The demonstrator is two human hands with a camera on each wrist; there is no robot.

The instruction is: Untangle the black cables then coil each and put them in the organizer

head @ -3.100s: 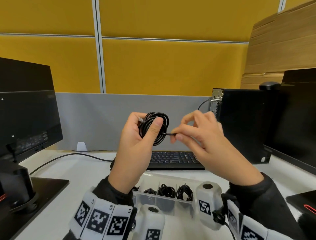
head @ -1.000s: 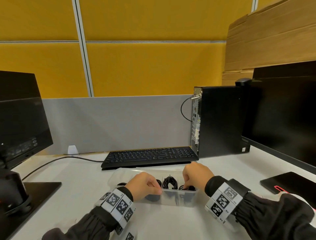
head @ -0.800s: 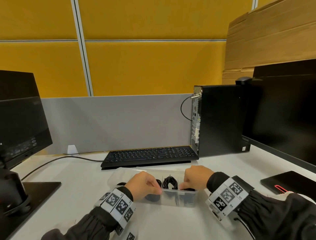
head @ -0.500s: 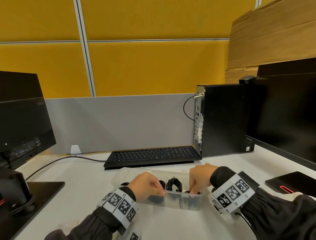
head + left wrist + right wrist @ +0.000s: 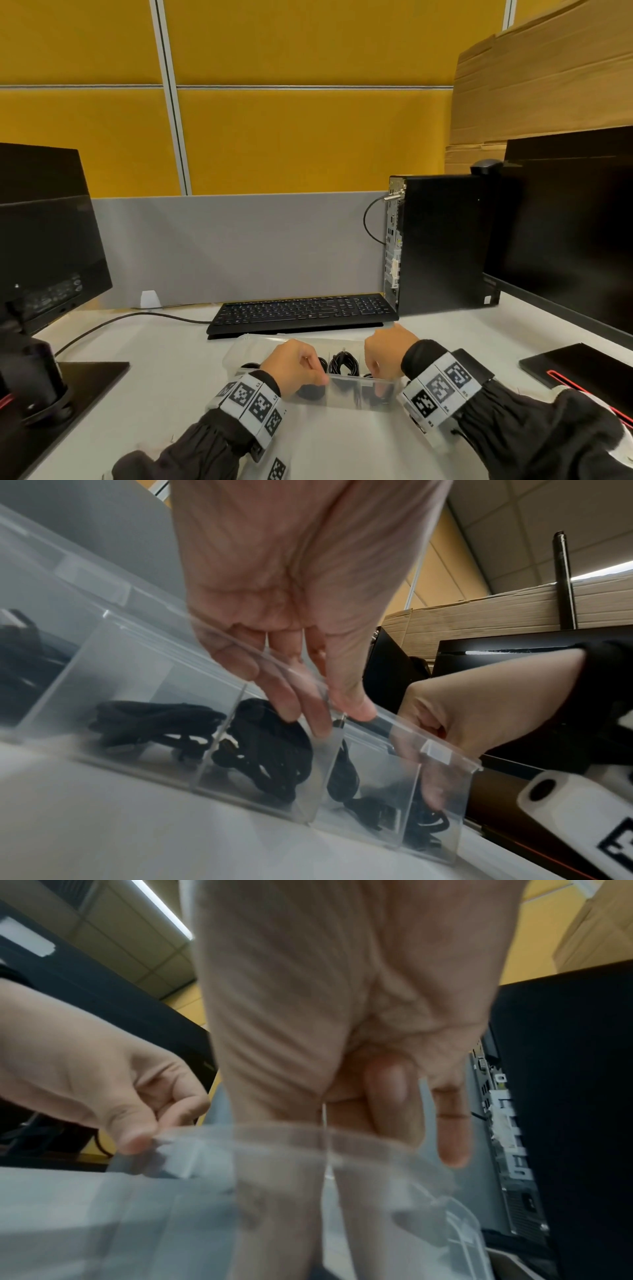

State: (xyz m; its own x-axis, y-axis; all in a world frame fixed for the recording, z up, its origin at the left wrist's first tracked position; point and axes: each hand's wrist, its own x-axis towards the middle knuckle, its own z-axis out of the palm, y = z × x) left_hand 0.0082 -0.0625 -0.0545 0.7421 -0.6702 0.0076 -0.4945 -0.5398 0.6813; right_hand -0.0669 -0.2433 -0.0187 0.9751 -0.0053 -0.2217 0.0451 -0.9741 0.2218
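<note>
Three seconds ago we held a coil up between our hands; now our left hand (image 5: pixel 296 365) pinches the organizer (image 5: pixel 346 399) wall and right hand (image 5: pixel 385 353) fingers reach inside, all black cables (image 5: pixel 270 748) coiled in compartments on the desk (image 5: pixel 171 359).

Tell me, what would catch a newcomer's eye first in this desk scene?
Probably the two hands, left hand and right hand, dipped into a clear plastic organizer at the near edge of the white desk. Its compartments hold coiled black cables. Behind it lies a black keyboard, with a black computer tower to its right and a bright yellow partition wall at the back.
</note>
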